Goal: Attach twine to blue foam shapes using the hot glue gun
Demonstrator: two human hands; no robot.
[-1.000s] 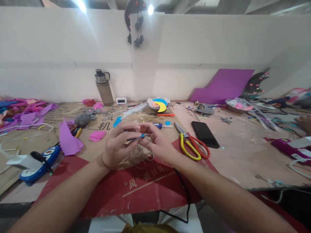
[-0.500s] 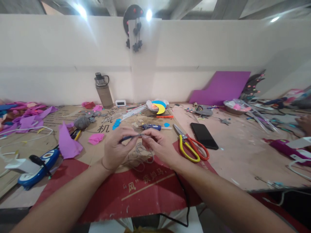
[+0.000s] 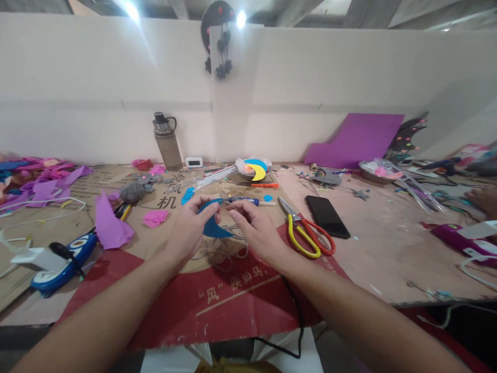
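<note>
A blue crescent cutout (image 3: pixel 214 228) is pinched between the thumb and fingers of my left hand (image 3: pixel 192 223), its flat side now facing me and one point aimed right. My right hand (image 3: pixel 252 225) is just to the right of the crescent's upper tip, thumb and fingertips drawn together. Whatever sits in that pinch is too small to make out. Below both hands, loose grey yarn (image 3: pixel 227 254) lies in loops on the cardboard. Scissors (image 3: pixel 303 228) with one yellow and one red handle lie to the right of my right hand.
A phone (image 3: pixel 327 216) lies beyond the scissors. Behind my hands are a glue gun (image 3: pixel 246 201), blue cut pieces (image 3: pixel 188 196) and a bowl (image 3: pixel 252 168) with a yellow-and-blue crescent. A bottle (image 3: pixel 166 142) stands by the wall; a blue device (image 3: pixel 64 265) is left. Another person's hand (image 3: pixel 481 199) is far right.
The blue crescent has turned from nearly edge-on to showing its flat face. My right fingertips have come slightly away from my left hand. The view has shifted a little.
</note>
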